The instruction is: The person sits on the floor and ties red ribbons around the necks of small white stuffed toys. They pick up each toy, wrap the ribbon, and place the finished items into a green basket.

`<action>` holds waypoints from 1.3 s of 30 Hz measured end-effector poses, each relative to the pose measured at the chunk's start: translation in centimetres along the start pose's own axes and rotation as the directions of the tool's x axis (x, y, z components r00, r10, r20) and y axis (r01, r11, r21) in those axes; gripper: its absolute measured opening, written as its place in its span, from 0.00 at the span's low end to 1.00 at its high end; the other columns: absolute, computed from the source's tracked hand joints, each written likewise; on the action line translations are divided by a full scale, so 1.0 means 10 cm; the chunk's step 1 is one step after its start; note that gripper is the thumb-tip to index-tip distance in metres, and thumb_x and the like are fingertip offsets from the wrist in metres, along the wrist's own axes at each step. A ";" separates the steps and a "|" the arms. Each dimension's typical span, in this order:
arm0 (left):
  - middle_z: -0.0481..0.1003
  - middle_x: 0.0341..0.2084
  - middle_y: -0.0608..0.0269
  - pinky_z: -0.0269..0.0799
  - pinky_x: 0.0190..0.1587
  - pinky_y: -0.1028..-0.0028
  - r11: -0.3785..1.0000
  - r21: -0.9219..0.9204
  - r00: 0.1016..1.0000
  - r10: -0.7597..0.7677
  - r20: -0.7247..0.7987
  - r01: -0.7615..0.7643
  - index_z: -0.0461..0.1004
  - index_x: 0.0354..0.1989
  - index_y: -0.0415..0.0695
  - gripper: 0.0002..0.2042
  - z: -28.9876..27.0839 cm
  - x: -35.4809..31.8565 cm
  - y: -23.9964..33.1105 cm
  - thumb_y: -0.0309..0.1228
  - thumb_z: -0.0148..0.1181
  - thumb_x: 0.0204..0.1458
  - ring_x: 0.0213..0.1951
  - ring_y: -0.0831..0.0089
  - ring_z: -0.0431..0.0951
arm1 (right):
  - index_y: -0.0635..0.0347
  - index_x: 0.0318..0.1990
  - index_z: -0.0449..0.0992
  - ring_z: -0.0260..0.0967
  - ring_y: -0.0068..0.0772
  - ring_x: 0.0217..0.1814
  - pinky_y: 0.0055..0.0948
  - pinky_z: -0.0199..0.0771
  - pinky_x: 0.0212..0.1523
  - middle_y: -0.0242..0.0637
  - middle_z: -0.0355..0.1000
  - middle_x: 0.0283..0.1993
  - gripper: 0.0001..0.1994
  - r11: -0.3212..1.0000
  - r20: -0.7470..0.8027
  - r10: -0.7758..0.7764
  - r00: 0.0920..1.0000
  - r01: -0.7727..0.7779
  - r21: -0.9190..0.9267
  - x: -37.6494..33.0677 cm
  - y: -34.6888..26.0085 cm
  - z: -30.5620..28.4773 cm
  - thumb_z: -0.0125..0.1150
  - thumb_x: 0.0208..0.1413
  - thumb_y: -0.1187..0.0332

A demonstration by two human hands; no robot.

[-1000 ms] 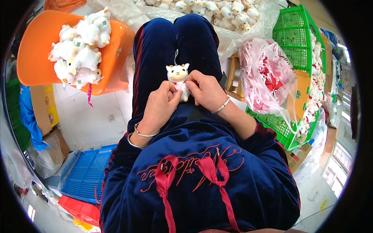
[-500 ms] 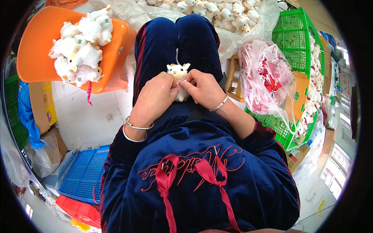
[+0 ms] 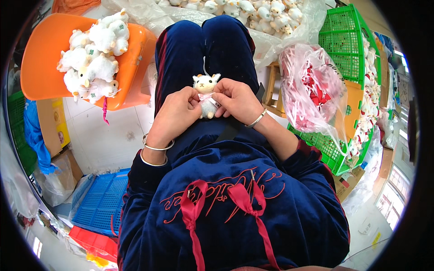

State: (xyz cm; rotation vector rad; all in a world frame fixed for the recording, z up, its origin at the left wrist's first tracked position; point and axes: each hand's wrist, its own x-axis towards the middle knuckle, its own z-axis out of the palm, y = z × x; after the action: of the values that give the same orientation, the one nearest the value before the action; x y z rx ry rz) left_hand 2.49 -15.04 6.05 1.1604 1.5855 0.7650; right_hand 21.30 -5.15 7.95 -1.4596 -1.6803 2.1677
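A small white plush sheep (image 3: 206,84) with tan horns and feet sits upright in my lap, facing me. A white loop of cord rises from its head. At its neck is a pale pink ribbon bow (image 3: 205,97). My left hand (image 3: 177,113) has thumb and finger pinched at one side of the bow. On the other side my right hand (image 3: 239,102) pinches the ribbon, its fingers closed beside the sheep's body. Both wrists wear silver bangles.
An orange chair (image 3: 43,54) at the left bears a heap of plush sheep (image 3: 97,61). More sheep lie in a clear plastic sheet (image 3: 312,27) beyond my knees. At the right are a bag of pink and red ribbons (image 3: 312,90) and green crates (image 3: 341,45). A blue crate (image 3: 99,203) sits lower left.
My hands have parted slightly at the sheep's neck, and the pink bow now shows between them. The sheep stays in about the same place.
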 end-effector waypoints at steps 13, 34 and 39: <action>0.78 0.21 0.62 0.73 0.26 0.78 0.994 -0.111 0.975 -0.033 -0.220 0.008 0.75 0.36 0.35 0.09 0.25 -0.12 0.00 0.30 0.60 0.66 0.22 0.81 0.78 | 0.65 0.37 0.72 0.77 0.53 0.31 0.42 0.75 0.32 0.51 0.76 0.29 0.08 0.780 -0.094 -0.533 0.841 0.445 -0.440 0.03 0.23 0.09 0.61 0.65 0.69; 0.79 0.31 0.61 0.77 0.31 0.82 0.820 -0.562 0.978 -0.193 -0.085 0.113 0.72 0.40 0.38 0.10 0.37 -0.24 -0.17 0.32 0.53 0.71 0.28 0.78 0.82 | 0.65 0.36 0.72 0.75 0.43 0.26 0.36 0.72 0.30 0.47 0.74 0.26 0.10 0.858 -0.159 -0.458 0.875 0.388 -0.336 0.02 0.39 0.10 0.60 0.67 0.67; 0.79 0.30 0.61 0.77 0.30 0.82 0.757 -0.625 0.963 -0.268 -0.033 0.189 0.73 0.41 0.37 0.12 0.33 -0.24 -0.16 0.35 0.53 0.71 0.26 0.77 0.82 | 0.66 0.35 0.74 0.74 0.38 0.26 0.34 0.72 0.30 0.46 0.74 0.26 0.10 0.885 -0.121 -0.396 0.910 0.344 -0.314 0.01 0.32 0.08 0.61 0.66 0.67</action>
State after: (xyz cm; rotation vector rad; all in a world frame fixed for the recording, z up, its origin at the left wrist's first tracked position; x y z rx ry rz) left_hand 5.23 -18.03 4.46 0.4319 1.3744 1.0977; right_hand 22.24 -7.05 5.41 -1.2086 -2.0657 1.5971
